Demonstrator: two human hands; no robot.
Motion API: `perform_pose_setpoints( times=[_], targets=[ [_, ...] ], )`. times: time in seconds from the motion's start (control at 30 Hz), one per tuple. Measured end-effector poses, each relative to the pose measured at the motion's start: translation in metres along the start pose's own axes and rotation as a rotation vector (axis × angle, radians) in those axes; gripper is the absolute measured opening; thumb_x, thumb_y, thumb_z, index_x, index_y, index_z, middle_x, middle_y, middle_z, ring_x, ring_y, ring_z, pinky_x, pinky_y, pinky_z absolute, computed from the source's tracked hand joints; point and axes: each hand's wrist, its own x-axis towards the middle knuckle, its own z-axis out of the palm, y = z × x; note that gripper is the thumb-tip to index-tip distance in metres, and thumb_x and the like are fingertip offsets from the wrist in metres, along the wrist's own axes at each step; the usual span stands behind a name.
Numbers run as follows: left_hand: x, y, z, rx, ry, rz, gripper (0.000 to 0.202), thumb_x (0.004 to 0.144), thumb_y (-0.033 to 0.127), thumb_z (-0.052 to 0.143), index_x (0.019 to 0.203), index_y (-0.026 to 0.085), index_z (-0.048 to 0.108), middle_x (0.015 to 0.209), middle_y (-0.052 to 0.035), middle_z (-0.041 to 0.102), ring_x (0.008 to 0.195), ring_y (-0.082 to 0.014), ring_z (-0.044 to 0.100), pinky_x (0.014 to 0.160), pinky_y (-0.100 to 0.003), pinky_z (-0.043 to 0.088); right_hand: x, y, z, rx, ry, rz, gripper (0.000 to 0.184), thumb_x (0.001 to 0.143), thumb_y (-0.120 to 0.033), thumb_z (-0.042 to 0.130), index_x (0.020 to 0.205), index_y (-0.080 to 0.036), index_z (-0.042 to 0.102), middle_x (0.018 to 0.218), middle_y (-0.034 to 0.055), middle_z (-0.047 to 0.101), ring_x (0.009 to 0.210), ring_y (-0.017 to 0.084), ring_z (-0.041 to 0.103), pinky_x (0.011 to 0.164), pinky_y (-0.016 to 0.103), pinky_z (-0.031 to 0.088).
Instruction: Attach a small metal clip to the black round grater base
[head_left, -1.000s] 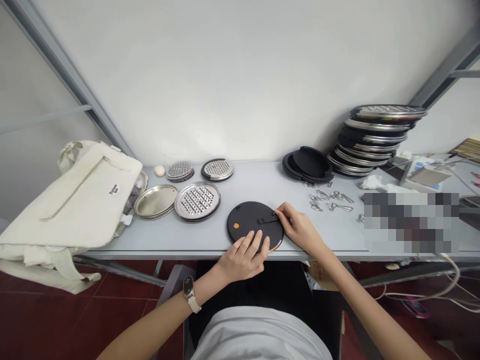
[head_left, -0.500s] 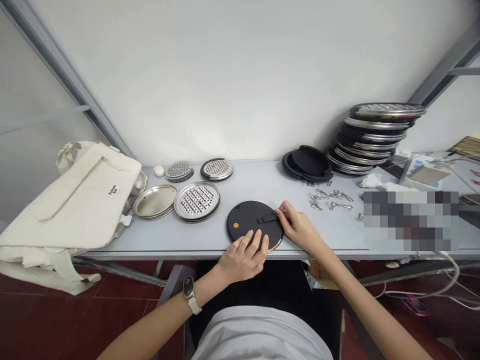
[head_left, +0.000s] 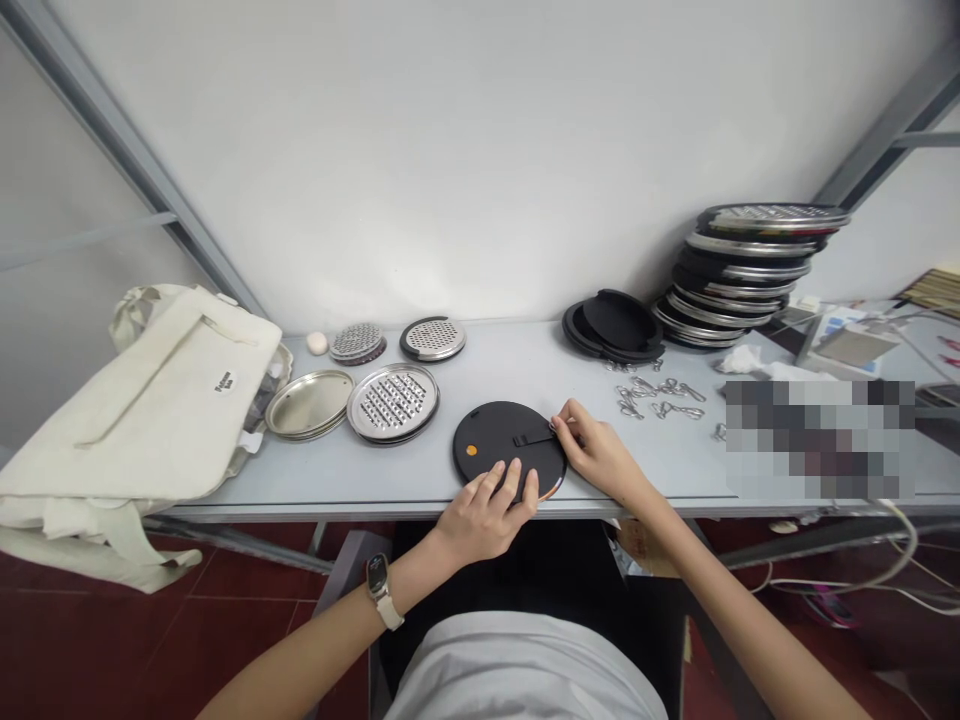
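A round black plastic disc (head_left: 495,425) lies at the table's front edge, with an orange dot and a narrow slot on its face. My left hand (head_left: 489,510) holds it from the near side, curved fingers over the top and the thumb low by the edge. At the slot's right end, my right hand (head_left: 592,450) pinches a small shiny wire loop (head_left: 553,426), mostly hidden by the fingertips. Several loose metal wire loops (head_left: 671,410) are scattered right of that hand. Round metal graters (head_left: 394,402) lie to the left of the disc.
A tall stack of graters with black holders (head_left: 742,290) leans at the back right, beside black round holders (head_left: 615,325). Plain metal discs (head_left: 309,405) and a small perforated grater (head_left: 433,338) lie left. A cream bag (head_left: 150,400) covers the left end.
The view has shifted very slightly. Both hands keep the same places on the disc, and nothing else has visibly moved.
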Motion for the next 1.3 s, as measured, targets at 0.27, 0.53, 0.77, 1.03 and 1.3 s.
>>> perform_pose_setpoints(
  times=[0.27, 0.53, 0.77, 1.03, 1.3],
  targets=[
    [0.0000, 0.0004, 0.0003, -0.001, 0.004, -0.007, 0.042, 0.084, 0.034, 0.056, 0.124, 0.022, 0.060, 0.127, -0.0075, 0.060, 0.111, -0.0228, 0.056, 0.090, -0.030, 0.041, -0.0002, 0.0020, -0.0008, 0.070, -0.009, 0.016, 0.014, 0.094, -0.031, 0.039, 0.082, -0.024, 0.041, 0.052, -0.0073, 0.045, 0.046, 0.013, 0.042, 0.049, 0.024, 0.035],
    [-0.0018, 0.0009, 0.0001, -0.009, -0.021, -0.008, 0.044, 0.085, 0.036, 0.056, 0.126, 0.020, 0.058, 0.130, -0.0086, 0.058, 0.113, -0.0235, 0.056, 0.089, -0.031, 0.041, -0.0002, 0.0033, -0.0018, 0.114, -0.015, 0.019, 0.019, 0.096, -0.037, 0.038, 0.086, -0.023, 0.047, 0.058, -0.0047, 0.050, 0.053, 0.015, 0.047, 0.054, 0.025, 0.038],
    [-0.0019, 0.0010, 0.0002, -0.012, -0.024, -0.015, 0.044, 0.085, 0.036, 0.056, 0.126, 0.021, 0.058, 0.131, -0.0080, 0.057, 0.114, -0.0231, 0.055, 0.090, -0.030, 0.041, -0.0009, 0.0002, -0.0011, 0.021, 0.010, -0.012, 0.019, 0.097, -0.036, 0.038, 0.089, -0.023, 0.050, 0.058, -0.0043, 0.050, 0.052, 0.014, 0.047, 0.053, 0.025, 0.040],
    [-0.0003, 0.0021, -0.0019, -0.045, -0.027, -0.046, 0.044, 0.085, 0.034, 0.055, 0.127, 0.020, 0.058, 0.129, -0.0073, 0.058, 0.113, -0.0221, 0.055, 0.090, -0.030, 0.041, -0.0039, -0.0004, 0.0048, -0.114, 0.045, -0.053, 0.019, 0.099, -0.033, 0.035, 0.084, -0.025, 0.044, 0.071, 0.0012, 0.058, 0.060, 0.018, 0.059, 0.058, 0.028, 0.044],
    [0.0011, 0.0021, -0.0031, -0.072, -0.031, -0.056, 0.041, 0.087, 0.031, 0.051, 0.126, 0.019, 0.059, 0.128, -0.0075, 0.059, 0.112, -0.0225, 0.055, 0.090, -0.031, 0.040, -0.0037, 0.0006, 0.0046, -0.157, 0.044, -0.022, 0.019, 0.099, -0.033, 0.033, 0.086, -0.025, 0.045, 0.071, 0.0024, 0.061, 0.061, 0.021, 0.061, 0.059, 0.029, 0.045]
  ],
)
